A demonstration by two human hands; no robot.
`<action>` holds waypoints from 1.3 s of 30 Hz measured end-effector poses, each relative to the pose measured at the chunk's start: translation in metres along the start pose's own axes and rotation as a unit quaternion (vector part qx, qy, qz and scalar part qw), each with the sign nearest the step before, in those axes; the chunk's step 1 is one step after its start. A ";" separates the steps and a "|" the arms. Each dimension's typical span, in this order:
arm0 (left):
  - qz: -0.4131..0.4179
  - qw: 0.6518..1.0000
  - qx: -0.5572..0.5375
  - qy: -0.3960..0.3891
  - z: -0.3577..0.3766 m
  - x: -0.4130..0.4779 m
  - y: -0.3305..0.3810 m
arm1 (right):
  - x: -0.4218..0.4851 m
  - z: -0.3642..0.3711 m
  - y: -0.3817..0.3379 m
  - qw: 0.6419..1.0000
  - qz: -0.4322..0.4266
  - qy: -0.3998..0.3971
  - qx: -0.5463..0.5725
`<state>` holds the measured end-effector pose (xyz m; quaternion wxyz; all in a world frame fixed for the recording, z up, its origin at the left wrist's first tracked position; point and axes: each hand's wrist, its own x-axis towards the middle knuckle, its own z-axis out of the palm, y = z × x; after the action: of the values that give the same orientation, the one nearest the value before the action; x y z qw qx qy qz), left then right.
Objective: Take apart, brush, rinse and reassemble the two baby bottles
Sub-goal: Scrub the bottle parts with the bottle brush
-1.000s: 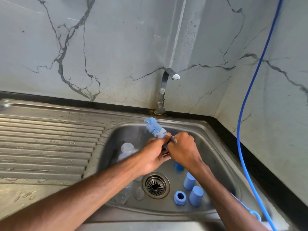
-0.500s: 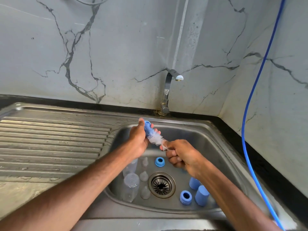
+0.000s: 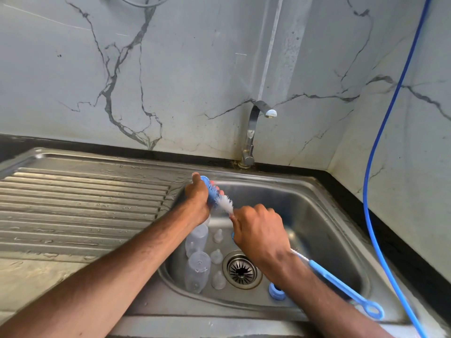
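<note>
Above the stainless-steel sink [image 3: 317, 182], the left hand [image 3: 197, 198] is gripping a round blue plastic collar [image 3: 204, 179]; the right hand [image 3: 258, 230] is holding a blue-and-white bristle brush [image 3: 224, 202] in it.

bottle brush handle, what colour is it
The bottle brush handle is blue; head view.

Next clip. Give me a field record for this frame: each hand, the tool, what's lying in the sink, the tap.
left hand: grips a blue part above the basin's back-left corner
right hand: grips the bottle brush just behind the bristles, which meet the blue part
sink: two clear bottles, three clear teats, a blue ring near the drain
tap: no water visible
</note>
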<state>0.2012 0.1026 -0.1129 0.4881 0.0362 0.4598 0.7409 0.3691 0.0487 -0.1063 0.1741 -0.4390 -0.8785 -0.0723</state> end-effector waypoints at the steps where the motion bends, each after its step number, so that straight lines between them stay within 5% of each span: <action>1: 0.002 1.000 -0.006 -0.004 -0.002 0.000 0.004 | 0.000 0.001 0.002 0.999 0.014 0.004 0.042; 4: -0.003 0.998 -0.016 -0.068 -0.011 -0.001 0.008 | 0.008 -0.001 0.015 0.969 0.109 -0.016 0.222; 6: -0.007 0.994 -0.012 -0.104 -0.009 -0.004 0.001 | 0.015 -0.004 0.027 0.917 0.189 -0.071 0.345; 10: -0.027 0.985 -0.039 -0.169 -0.004 -0.012 -0.010 | 0.022 -0.007 0.053 0.674 0.310 -0.242 0.625; 12: -0.031 0.979 -0.052 -0.196 -0.005 -0.013 -0.007 | 0.021 -0.008 0.059 0.630 0.303 -0.261 0.666; 13: -0.032 0.977 -0.055 -0.201 -0.005 -0.015 -0.006 | 0.021 -0.007 0.059 0.662 0.291 -0.243 0.647; 16: -0.031 0.982 -0.039 -0.182 -0.005 -0.016 -0.011 | 0.016 -0.003 0.051 0.909 0.198 -0.090 0.356; 18: -0.021 0.986 -0.016 -0.163 -0.005 -0.017 -0.015 | 0.016 -0.001 0.049 0.985 0.133 0.009 0.114; 21: -0.005 0.990 -0.006 -0.139 -0.008 -0.019 -0.008 | 0.020 -0.002 0.053 0.995 0.086 0.049 0.016; 26: -0.004 0.988 0.022 -0.151 0.000 -0.038 -0.016 | 0.026 0.002 0.054 0.997 0.063 0.011 0.049; 33: -0.027 0.984 0.047 -0.172 0.006 -0.049 -0.020 | 0.024 -0.001 0.054 0.993 0.066 0.060 0.076; 39: -0.009 0.984 0.063 -0.168 0.005 -0.046 -0.019 | 0.024 -0.005 0.050 0.995 0.082 -0.015 0.061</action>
<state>0.2403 0.0733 -0.1054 0.5619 0.1863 0.4177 0.6893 0.3969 0.0949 -0.0945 0.1931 -0.4992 -0.8447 0.0026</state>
